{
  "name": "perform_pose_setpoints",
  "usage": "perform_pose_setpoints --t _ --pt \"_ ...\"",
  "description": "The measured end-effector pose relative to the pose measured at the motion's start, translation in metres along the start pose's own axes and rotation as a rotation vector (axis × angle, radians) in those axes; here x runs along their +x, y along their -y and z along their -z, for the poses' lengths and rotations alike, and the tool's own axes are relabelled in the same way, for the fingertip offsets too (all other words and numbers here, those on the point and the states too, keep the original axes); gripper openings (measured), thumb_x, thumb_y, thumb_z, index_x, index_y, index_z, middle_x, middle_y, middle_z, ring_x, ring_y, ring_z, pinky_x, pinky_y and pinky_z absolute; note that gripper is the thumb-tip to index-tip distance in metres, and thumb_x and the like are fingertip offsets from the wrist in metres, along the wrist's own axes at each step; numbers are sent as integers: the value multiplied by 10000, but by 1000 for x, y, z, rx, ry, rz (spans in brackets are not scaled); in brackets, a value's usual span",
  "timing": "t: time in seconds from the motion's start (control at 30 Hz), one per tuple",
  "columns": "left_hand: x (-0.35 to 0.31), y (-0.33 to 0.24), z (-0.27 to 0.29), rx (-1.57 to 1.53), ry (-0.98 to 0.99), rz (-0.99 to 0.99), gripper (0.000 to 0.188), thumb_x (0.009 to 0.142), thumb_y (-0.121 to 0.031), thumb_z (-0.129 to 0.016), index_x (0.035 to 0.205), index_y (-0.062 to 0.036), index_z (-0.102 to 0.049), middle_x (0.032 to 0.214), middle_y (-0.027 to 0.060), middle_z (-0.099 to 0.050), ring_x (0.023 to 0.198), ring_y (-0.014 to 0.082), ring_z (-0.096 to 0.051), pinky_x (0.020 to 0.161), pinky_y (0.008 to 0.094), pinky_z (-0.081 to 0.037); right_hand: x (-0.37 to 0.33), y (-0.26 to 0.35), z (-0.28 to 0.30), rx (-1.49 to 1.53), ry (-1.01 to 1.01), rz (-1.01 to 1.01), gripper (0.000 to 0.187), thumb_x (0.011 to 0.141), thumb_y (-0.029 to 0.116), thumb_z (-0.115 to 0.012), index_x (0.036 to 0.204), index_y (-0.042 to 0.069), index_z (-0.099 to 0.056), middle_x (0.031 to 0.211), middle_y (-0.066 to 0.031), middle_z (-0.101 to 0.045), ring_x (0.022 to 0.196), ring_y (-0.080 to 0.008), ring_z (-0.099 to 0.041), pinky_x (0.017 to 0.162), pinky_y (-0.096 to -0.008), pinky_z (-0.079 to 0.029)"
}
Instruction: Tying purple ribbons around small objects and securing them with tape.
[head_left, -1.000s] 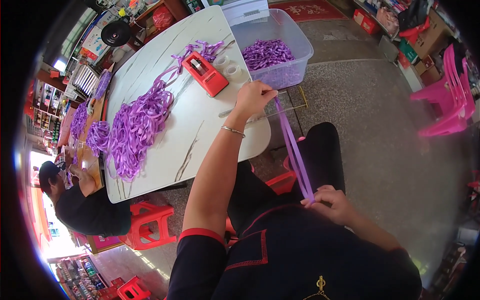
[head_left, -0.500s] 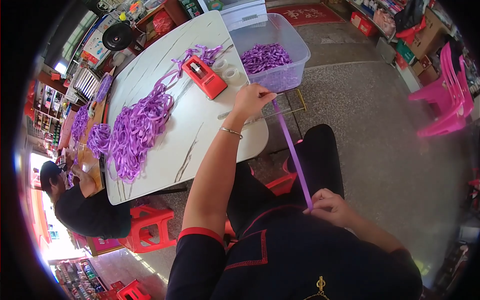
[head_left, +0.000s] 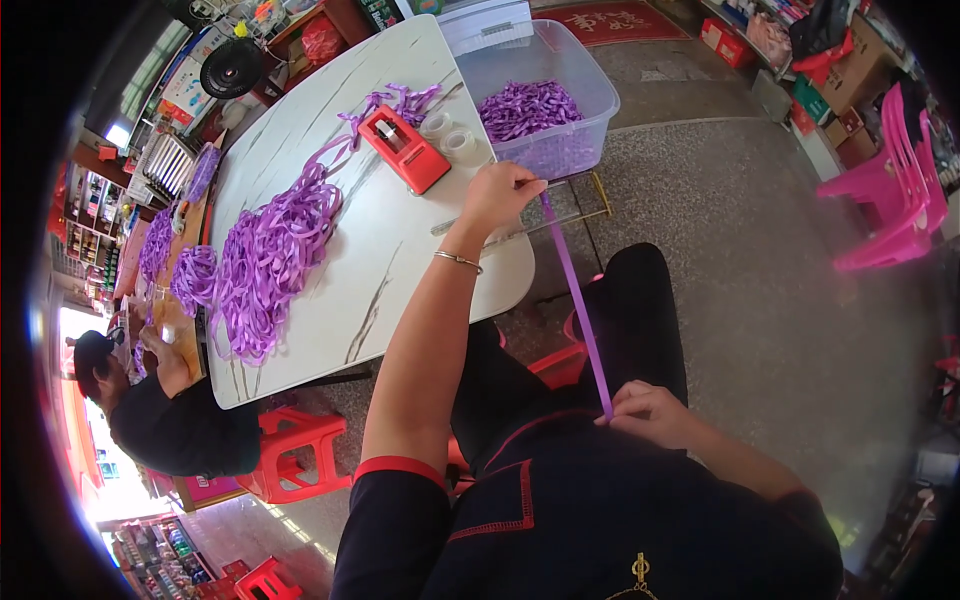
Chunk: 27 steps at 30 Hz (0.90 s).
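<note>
A purple ribbon (head_left: 577, 295) runs taut between my two hands. My left hand (head_left: 503, 198) pinches its upper end just off the table's right edge, and a clear flat strip (head_left: 545, 222) passes beneath that hand. Near my lap, my right hand (head_left: 652, 412) holds the lower end between thumb and fingers. A red tape dispenser (head_left: 405, 150) sits on the table beyond my left hand, with clear tape rolls (head_left: 458, 142) beside it. Further left lies a large heap of purple ribbon (head_left: 275, 265); a strand trails from it toward the dispenser.
The white marbled table (head_left: 400, 270) reaches out to my left. Off its far right corner stands a clear plastic bin (head_left: 598, 125) with purple ribbon pieces (head_left: 530, 110) inside. A person (head_left: 180, 420) sits at the left near a red stool (head_left: 300, 455). Pink chairs (head_left: 895, 185) stand at the right.
My right hand has shifted slightly left and up with the ribbon's lower end. My left hand keeps its pinch almost in place. The whole view has moved a little.
</note>
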<state>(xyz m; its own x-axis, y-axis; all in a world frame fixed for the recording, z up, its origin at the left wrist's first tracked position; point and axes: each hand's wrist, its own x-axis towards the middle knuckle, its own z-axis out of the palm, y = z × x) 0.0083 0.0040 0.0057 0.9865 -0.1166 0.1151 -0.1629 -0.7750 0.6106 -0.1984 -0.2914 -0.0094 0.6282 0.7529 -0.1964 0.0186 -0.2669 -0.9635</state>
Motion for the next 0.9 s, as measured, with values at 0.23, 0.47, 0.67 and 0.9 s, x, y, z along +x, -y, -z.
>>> perform_pose_setpoints --t 0.23,0.47,0.67,0.9 --pt "3 7 -5 -15 -29 -47 243 757 -257 -676 835 -27 -678 812 141 -639 720 273 -605 647 352 -459 -2 53 34 3 98 75 206 791 146 -646 991 137 -695 798 -18 -552 818 -147 -526 740 -283 -422" --pt "-1 9 -7 -8 -60 -5 191 743 -234 -684 802 -52 -690 786 108 -641 690 271 -594 623 355 -459 58 169 110 -370 167 531 272 746 149 -690 1016 119 -674 719 -34 -541 652 -189 -537 572 -288 -426" --pt "-1 1 -6 37 -130 -97 111 704 -193 -679 751 -93 -692 724 86 -595 671 268 -529 640 382 -436 192 202 162 -246 -181 627 222 876 187 -535 992 47 -661 651 42 -415 599 -59 -385 530 -221 -306" --pt "-4 4 0 -72 -209 -139 103 737 -95 -611 757 5 -601 686 104 -550 675 265 -517 636 367 -422 366 123 203 209 -86 323 296 925 246 -475 1076 47 -633 622 95 -339 538 -13 -300 468 -168 -231"
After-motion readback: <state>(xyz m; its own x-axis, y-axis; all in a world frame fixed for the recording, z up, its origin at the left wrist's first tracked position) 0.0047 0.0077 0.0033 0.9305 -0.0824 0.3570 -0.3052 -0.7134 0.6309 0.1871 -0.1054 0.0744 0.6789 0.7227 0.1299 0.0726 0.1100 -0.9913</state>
